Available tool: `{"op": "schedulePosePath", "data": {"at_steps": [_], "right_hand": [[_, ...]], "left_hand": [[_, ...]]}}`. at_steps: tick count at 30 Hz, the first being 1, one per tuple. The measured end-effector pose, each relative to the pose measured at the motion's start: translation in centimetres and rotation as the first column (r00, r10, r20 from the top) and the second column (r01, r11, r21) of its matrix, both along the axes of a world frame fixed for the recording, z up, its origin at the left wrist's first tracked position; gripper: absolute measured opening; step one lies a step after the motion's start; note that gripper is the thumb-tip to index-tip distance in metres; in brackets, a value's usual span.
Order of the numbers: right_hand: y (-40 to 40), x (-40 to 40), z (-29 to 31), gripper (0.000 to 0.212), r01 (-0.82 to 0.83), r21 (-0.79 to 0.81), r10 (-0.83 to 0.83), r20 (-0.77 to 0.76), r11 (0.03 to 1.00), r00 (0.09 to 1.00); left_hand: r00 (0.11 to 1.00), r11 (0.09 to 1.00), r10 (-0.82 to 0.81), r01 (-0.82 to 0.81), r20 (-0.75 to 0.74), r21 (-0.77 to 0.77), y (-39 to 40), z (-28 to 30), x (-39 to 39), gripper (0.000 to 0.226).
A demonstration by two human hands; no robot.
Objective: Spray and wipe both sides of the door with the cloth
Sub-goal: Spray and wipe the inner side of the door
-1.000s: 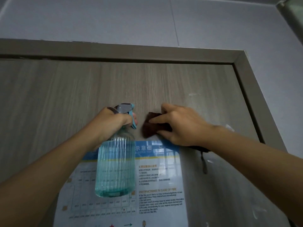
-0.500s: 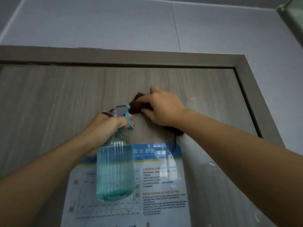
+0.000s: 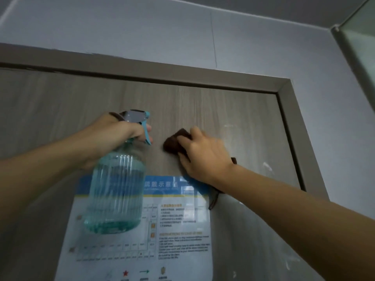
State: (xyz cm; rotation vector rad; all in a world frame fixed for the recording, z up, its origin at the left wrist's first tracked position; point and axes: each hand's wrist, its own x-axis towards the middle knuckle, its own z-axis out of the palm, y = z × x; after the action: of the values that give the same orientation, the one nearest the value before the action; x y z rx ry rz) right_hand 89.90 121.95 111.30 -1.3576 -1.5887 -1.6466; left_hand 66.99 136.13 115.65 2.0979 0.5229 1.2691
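left hand (image 3: pixel 113 136) grips spray bottle (image 3: pixel 116 191) neck | right hand (image 3: pixel 203 157) presses brown cloth (image 3: pixel 174 141) flat on door (image 3: pixel 60 110) | above poster (image 3: pixel 178 226)

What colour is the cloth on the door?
Dark brown cloth, seen in the head view.

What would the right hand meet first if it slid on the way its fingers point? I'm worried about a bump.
Probably the spray bottle's teal trigger in the left hand: the right hand points left across the door. Depth is unclear.
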Motion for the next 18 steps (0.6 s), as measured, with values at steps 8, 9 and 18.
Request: {"op": "schedulePosePath", "data": {"at_steps": [8,9,18], "right_hand": [[-5.5,6.6,2.0,0.052,0.023,0.050,-0.018,-0.097,0.998,0.995],[-6.5,7.7,2.9,0.053,-0.006,0.129,0.028,-0.174,0.992,0.984],[-9.3,15.9,4.1,0.040,0.057,0.368,0.094,-0.378,0.928,0.921]], "left_hand": [[0.991,0.983,-0.040,0.015,0.131,0.185,-11.1,-3.3,4.3,0.016],[0.994,0.988,-0.003,-0.014,0.113,0.154,-10.9,-3.0,5.0,0.016],[0.996,0.973,-0.052,0.033,0.079,0.227,-13.3,-2.6,12.3,0.025]]}}
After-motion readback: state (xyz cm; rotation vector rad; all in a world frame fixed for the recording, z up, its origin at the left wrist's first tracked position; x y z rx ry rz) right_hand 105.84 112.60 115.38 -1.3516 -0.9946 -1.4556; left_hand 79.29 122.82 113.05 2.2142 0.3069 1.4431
